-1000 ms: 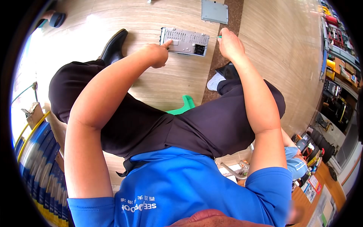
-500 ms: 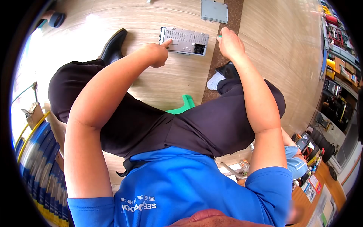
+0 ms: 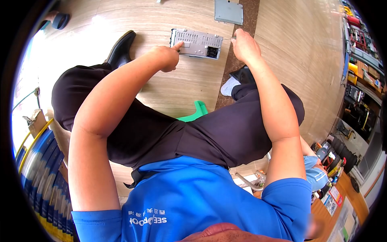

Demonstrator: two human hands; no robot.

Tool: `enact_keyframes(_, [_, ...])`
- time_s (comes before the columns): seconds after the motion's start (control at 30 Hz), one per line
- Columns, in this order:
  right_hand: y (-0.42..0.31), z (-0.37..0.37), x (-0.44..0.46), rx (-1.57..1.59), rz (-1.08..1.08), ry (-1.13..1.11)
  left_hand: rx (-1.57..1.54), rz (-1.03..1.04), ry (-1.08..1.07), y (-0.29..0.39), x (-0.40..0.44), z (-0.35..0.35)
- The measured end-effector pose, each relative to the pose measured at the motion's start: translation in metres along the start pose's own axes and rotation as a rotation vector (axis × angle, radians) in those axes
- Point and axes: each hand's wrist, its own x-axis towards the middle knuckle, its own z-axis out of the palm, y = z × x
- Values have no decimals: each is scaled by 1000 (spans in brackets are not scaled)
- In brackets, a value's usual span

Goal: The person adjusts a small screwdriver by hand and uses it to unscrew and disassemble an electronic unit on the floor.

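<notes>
A silver metal box point(image 3: 197, 43) with slots and a black connector block at its right corner lies on the floor. The index finger of my left hand point(image 3: 167, 57) is stretched out and presses on its top, while the thumb stands apart below. My right hand point(image 3: 245, 46) is closed around a small screwdriver point(image 3: 227, 39), most of whose handle is hidden in the fingers. Its thin shaft points left and meets the box's right edge; the tip is too small to make out.
A flat grey metal plate point(image 3: 228, 12) lies beyond the box. A green plastic piece point(image 3: 198, 111) shows between my legs. Blue and yellow stacked items point(image 3: 42, 177) stand at the left, and shelves with tools point(image 3: 360, 72) at the right. Another person's foot point(image 3: 60, 21) is at the upper left.
The screwdriver's handle has turned in my right hand: its visible part was green and now looks dark. My left hand and the box have stayed in place.
</notes>
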Motion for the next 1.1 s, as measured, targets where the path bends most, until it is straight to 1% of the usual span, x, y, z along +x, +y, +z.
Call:
enact_keyframes(0.23, [-2,-6,0,-41,26,-55,7,7,-22,0,0,-2])
enact_keyframes(0.3, [-1,0,-2,3,11,18,7,6,-22,1,-1,-2])
enact_keyframes(0.43, [1,2,0,11,6,21,-13,-3,-14,1,-1,-2])
enact_keyframes(0.53, [-1,-4,-1,20,-4,8,-1,10,-17,1,-4,-4])
enact_keyframes(0.6, [-4,-8,-1,-3,37,-57,-6,8,-9,2,-6,-4])
enact_keyframes(0.73, [-6,-8,-1,-4,54,-66,-10,4,-13,1,-5,-4])
enact_keyframes(0.8, [-4,-4,-2,-7,11,-7,-10,5,-9,1,-4,-3])
enact_keyframes(1.1, [-2,-8,-1,-37,-19,-6,-5,9,-9,1,-4,-4])
